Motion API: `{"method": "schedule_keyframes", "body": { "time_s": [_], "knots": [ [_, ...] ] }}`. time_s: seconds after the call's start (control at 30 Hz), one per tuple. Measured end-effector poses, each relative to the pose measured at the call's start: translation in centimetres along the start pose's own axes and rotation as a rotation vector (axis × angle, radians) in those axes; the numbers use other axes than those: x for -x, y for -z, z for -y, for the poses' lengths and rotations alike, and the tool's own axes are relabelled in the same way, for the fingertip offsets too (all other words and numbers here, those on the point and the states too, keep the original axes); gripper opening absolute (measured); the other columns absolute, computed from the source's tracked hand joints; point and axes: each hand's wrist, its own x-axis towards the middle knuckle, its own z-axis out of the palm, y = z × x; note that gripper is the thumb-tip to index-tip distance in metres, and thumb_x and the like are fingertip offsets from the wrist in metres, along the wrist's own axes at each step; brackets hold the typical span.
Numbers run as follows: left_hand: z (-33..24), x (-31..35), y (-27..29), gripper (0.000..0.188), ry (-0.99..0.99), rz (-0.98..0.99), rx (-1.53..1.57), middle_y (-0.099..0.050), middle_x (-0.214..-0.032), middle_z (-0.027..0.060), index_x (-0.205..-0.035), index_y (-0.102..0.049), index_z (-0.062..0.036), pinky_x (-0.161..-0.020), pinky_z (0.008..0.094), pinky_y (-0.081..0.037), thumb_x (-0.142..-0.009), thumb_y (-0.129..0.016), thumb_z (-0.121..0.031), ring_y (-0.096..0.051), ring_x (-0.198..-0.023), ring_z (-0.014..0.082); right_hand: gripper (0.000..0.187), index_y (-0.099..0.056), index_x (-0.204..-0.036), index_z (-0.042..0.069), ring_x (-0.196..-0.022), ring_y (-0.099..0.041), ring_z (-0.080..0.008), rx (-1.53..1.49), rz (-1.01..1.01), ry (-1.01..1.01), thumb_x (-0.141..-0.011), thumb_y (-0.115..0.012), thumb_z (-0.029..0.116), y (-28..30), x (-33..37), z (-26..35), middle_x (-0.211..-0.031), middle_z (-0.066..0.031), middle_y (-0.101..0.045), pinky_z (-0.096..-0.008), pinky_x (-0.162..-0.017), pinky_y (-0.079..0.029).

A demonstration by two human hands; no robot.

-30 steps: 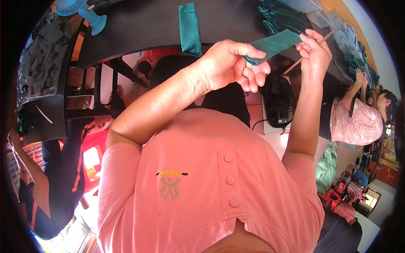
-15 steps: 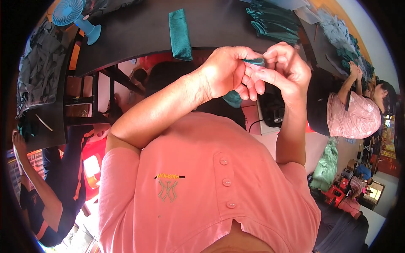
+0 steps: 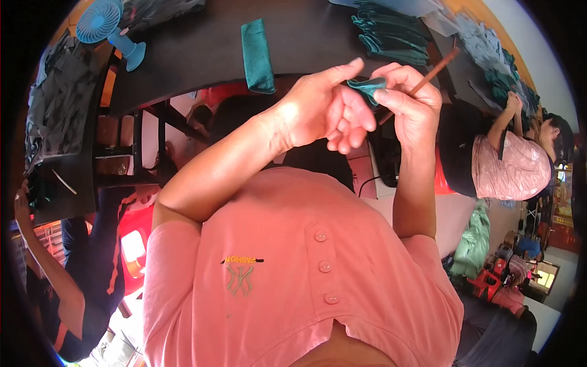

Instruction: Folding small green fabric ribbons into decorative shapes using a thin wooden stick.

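My right hand (image 3: 416, 101) pinches a small dark green velvety cloth piece (image 3: 369, 89) between thumb and fingers. A thin brown stick (image 3: 435, 71) slants through the same hand, its lower end showing below the fingers. Just left of it is my left hand (image 3: 324, 110), thumb raised away from the loosely bent fingers. The cloth's left end lies close to that thumb; whether they touch I cannot tell. A narrow green velvety strip (image 3: 257, 58) lies on the dark table (image 3: 189, 55) beyond my left hand, its near end at the table edge.
A stack of green velvety pieces (image 3: 391, 33) lies at the far right of the table. At the far left stands a blue fan (image 3: 101, 23), near piled grey cloth (image 3: 58, 104). One person (image 3: 513, 159) works at the right, another (image 3: 67, 293) at the left.
My left hand has come off the cloth, its thumb lifting and the hand shifting left. The cloth stays in my right hand, and the brown stick now shows plainly there.
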Motion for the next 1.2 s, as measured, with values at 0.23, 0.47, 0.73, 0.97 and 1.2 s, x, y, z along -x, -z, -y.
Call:
{"method": "schedule_keyframes", "body": {
  "time_s": [0.23,0.47,0.73,0.97,1.2],
  "knots": [
    [-0.5,0.8,0.1,0.033,-0.529,-0.567,-0.405,-0.061,-0.068,0.0039,-0.080,-0.068,-0.0006,-0.049,0.0204,-0.040,-0.089,-0.065,-0.032,-0.054,-0.054,0.0106,0.015,-0.061,-0.078,-0.001,-0.066,-0.054,-0.0071,0.031,0.012,-0.001,-0.071,-0.071,-0.009,0.7,0.4,0.7,-0.073,-0.0015,-0.058,-0.0212,-0.061,-0.042],
    [-1.7,0.7,-0.7,0.018,-0.661,-0.329,-0.649,-0.063,-0.078,-0.0005,-0.094,-0.070,0.0003,-0.060,0.0193,-0.041,-0.082,-0.072,-0.013,-0.054,-0.068,0.0055,0.013,-0.061,-0.080,-0.001,-0.066,-0.054,-0.0071,-0.061,0.062,0.007,-0.074,-0.069,-0.010,0.3,0.0,0.1,-0.073,-0.0021,-0.059,-0.0207,-0.062,-0.042],
    [-2.0,-0.3,0.3,0.019,-0.494,-0.297,-0.360,-0.064,-0.079,0.0039,-0.090,-0.069,0.0024,-0.063,0.0274,-0.047,-0.083,-0.069,-0.015,-0.058,-0.069,0.0120,0.016,-0.062,-0.088,-0.001,-0.066,-0.057,-0.0072,-0.112,-0.006,-0.072,-0.076,-0.071,-0.005,-0.4,-0.1,-0.1,-0.077,-0.0040,-0.063,-0.0191,-0.059,-0.041],
    [-2.4,-0.7,1.8,0.043,-0.317,-0.178,-0.140,-0.066,-0.081,0.0094,-0.093,-0.067,0.0039,-0.061,0.0298,-0.049,-0.092,-0.059,-0.038,-0.062,-0.070,0.0185,0.015,-0.061,-0.083,0.002,-0.059,-0.052,-0.0041,-0.204,-0.019,-0.150,-0.074,-0.073,-0.002,0.9,0.1,-1.9,-0.074,-0.0014,-0.063,-0.0179,-0.049,-0.035],
    [-0.3,-0.8,0.6,0.011,-0.506,-0.358,-0.398,-0.065,-0.075,0.0006,-0.084,-0.069,-0.0019,-0.069,0.0222,-0.045,-0.076,-0.076,-0.004,-0.057,-0.071,0.0090,0.018,-0.063,-0.089,-0.001,-0.057,-0.046,-0.0024,-0.231,-0.040,-0.149,-0.074,-0.072,-0.002,0.6,0.3,-2.1,-0.073,0.0003,-0.060,-0.0176,-0.050,-0.030]
  ]
}}
